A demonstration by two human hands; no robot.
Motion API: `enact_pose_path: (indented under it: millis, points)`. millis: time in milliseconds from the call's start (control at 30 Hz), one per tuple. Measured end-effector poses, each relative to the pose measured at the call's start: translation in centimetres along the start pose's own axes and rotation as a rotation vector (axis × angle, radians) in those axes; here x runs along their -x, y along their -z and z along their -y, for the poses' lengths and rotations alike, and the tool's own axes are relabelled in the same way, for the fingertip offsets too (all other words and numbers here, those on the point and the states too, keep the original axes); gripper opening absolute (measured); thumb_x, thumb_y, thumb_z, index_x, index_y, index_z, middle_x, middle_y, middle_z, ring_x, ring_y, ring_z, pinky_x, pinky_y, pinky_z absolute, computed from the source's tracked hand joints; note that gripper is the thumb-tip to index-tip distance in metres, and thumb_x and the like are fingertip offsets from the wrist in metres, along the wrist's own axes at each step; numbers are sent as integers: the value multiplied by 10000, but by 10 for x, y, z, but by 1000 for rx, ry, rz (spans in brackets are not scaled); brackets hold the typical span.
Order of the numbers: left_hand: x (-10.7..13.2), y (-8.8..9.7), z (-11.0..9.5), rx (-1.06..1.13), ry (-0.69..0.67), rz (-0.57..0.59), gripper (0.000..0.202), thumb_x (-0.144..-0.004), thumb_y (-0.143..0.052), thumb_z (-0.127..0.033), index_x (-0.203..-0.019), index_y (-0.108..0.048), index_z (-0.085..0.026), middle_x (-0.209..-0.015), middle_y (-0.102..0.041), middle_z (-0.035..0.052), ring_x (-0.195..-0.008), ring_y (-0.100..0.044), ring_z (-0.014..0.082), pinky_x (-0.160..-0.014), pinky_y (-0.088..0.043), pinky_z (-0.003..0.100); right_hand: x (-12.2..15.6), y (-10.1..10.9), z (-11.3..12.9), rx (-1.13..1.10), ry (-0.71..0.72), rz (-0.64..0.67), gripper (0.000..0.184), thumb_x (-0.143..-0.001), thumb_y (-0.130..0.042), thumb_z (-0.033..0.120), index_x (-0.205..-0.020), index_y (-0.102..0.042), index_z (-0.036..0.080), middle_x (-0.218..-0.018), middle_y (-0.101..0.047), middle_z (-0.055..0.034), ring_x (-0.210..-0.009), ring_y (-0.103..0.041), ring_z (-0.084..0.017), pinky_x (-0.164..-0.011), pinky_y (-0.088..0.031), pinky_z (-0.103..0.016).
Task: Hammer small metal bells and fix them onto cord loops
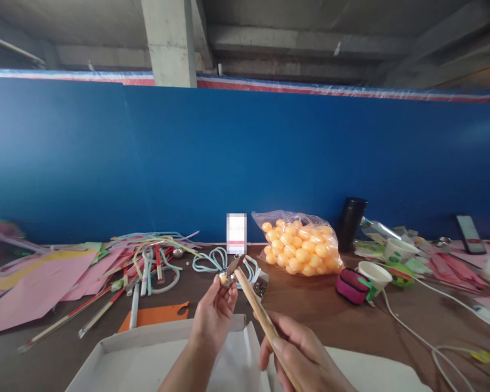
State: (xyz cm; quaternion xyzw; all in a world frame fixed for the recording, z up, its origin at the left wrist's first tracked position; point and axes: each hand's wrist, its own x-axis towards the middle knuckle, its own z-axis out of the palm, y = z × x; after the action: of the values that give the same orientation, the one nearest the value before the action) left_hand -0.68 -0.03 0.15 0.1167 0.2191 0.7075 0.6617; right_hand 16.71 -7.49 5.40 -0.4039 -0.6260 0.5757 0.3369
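Note:
My left hand (216, 307) pinches a small shiny silver ball (226, 278), which looks like a bell, between thumb and fingers. In my right hand (294, 348) is a pale wooden stick (258, 309), slanting up and left so that its far end comes close to the ball; whether they touch I cannot tell. Behind the ball a dark brown flat piece (234, 263) juts up, its kind unclear. Coiled light-blue cord (210, 260) lies just beyond my left hand. A small box with dark contents (260, 287) is partly hidden by the stick.
Below my hands lies an open white cardboard box (126, 354). A clear bag of orange balls (300, 247) stands behind, near a black bottle (351, 223). Coloured paper (32, 288) and striped sticks (102, 310) spread leftward. Paper cups (375, 275) and a white cable (408, 326) are rightward.

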Motion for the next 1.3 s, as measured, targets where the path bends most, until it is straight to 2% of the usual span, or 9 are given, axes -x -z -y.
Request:
enact_pose_path:
  millis: [100, 200, 333, 500, 733, 933, 1000, 1100, 1300]
  points:
    - [0, 0, 1, -22, -3, -2, 112, -818, -551, -142, -889, -618, -88, -881, -679, 125, -748, -659, 151, -642, -552, 217, -1, -3, 0, 28, -13, -23, 264, -842, -411, 344, -963, -535, 145, -700, -594, -4, -355, -376, -19, -350, -250, -155]
    - [0, 0, 1, -21, -8, -1, 113, -822, -545, -143, -891, -620, -95, -872, -680, 117, -746, -662, 150, -647, -554, 219, -1, -3, -1, 21, 3, -22, 292, -842, -408, 363, -998, -527, 146, -742, -610, -18, -361, -384, -20, -356, -258, -160]
    - [2, -1, 0, -22, -13, 1, 116, -822, -546, -143, -892, -626, -96, -865, -679, 113, -765, -662, 153, -659, -553, 217, -1, -2, -1, 22, 8, -20, 306, -844, -408, 389, -957, -539, 136, -776, -628, -38, -364, -397, -19, -357, -261, -162]
    - [1, -2, 0, -7, -24, -22, 96, -817, -546, -123, -863, -628, -99, -830, -679, 92, -726, -657, 137, -665, -551, 217, -1, -2, -2, 1, 15, -30, 325, -845, -411, 383, -1030, -518, 139, -793, -633, -41, -359, -382, -19, -350, -259, -161]
    - [2, -1, 0, -12, -20, -37, 95, -822, -537, -123, -851, -623, -99, -824, -682, 103, -712, -660, 142, -641, -552, 212, -2, -3, -4, 12, 22, -31, 321, -845, -425, 406, -975, -553, 142, -748, -620, -23, -359, -379, -22, -353, -275, -158]
    - [2, 1, -3, 8, 14, 2, 115, -832, -534, -155, -871, -622, -93, -908, -684, 142, -686, -652, 131, -631, -556, 217, -2, 3, -7, -96, 66, -27, 477, -848, -433, 454, -1221, -459, 157, -817, -626, -53, -366, -405, -35, -345, -278, -174]
    - [2, 1, -2, 7, 23, 9, 127, -836, -527, -158, -882, -621, -87, -932, -680, 156, -678, -648, 127, -628, -555, 219, -2, 4, -7, -112, 82, -21, 505, -853, -421, 463, -1249, -439, 151, -819, -623, -59, -369, -405, -35, -348, -283, -176]
    - [2, 1, -2, 30, 16, 2, 95, -825, -538, -141, -849, -619, -98, -864, -686, 124, -670, -650, 126, -628, -552, 209, -2, 2, -7, -103, 64, 16, 502, -850, -428, 458, -1235, -442, 137, -823, -624, -67, -374, -408, -35, -352, -286, -178]
    - [2, 0, -2, 48, 11, 8, 85, -820, -541, -128, -834, -620, -100, -785, -675, 90, -661, -647, 123, -620, -549, 200, -1, -4, -5, -47, 26, -16, 391, -856, -421, 403, -1145, -485, 148, -817, -629, -49, -375, -410, -26, -363, -278, -167]
